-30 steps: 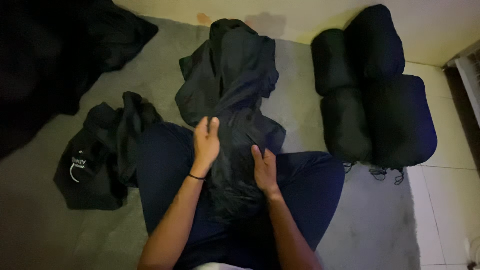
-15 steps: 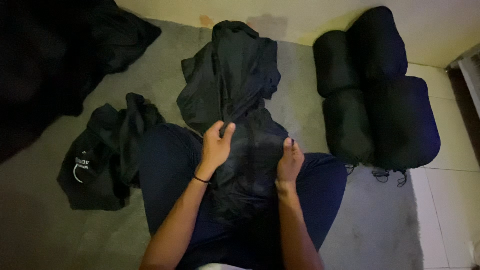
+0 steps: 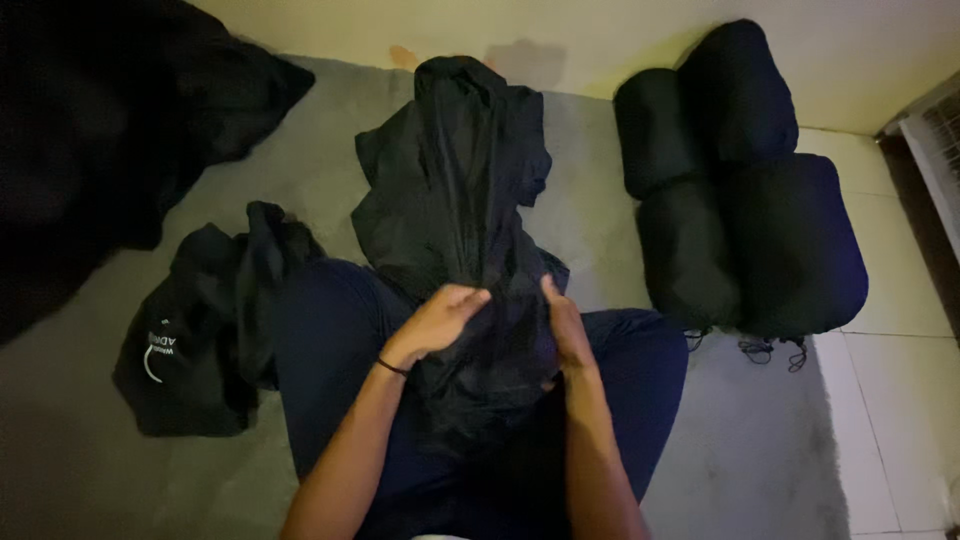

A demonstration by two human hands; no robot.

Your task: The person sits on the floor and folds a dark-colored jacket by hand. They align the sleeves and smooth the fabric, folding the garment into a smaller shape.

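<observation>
With the left hand [image 3: 437, 322] and right hand [image 3: 566, 325] pinching only small folds of the black jacket [image 3: 455, 200], the slick fabric could likely have slipped free and slumped onto the grey rug [image 3: 300, 160].

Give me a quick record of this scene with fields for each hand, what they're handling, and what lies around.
left hand: gripping the black fabric from its left side, thin band at the wrist
right hand: pressed on the same fabric from the right
black fabric: thin, crumpled, stretching from the lap out over the grey carpet
legs: in dark blue trousers, folded on the carpet
left of person: small black bag with white print
right of person: stuffed dark rolls, bunched together
</observation>
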